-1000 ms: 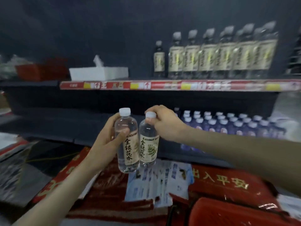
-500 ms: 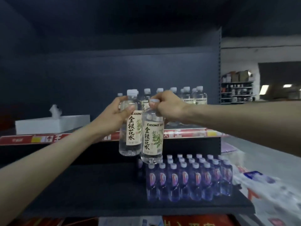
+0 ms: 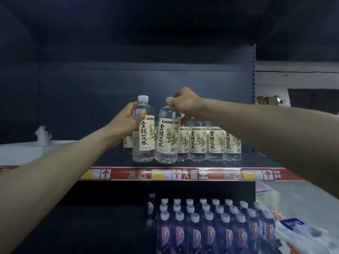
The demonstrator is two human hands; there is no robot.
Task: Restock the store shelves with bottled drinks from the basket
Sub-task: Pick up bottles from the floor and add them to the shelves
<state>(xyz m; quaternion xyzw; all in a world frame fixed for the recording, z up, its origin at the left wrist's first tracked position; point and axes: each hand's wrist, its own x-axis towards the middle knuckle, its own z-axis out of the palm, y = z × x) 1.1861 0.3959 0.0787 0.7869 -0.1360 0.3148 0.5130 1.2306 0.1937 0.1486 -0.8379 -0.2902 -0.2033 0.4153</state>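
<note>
The left hand (image 3: 126,123) grips the first bottle (image 3: 145,140). At its 3 o'clock, the right hand (image 3: 183,102) pinches the second bottle (image 3: 167,142) by its cap.

dim overall | dark upper area | wide-angle edge bending | soft blur lower right

My only camera rides on my head, facing the upper shelf (image 3: 216,174) head-on from near, slightly from above, its wide angle also catching the lower shelf (image 3: 91,226) below.
</note>
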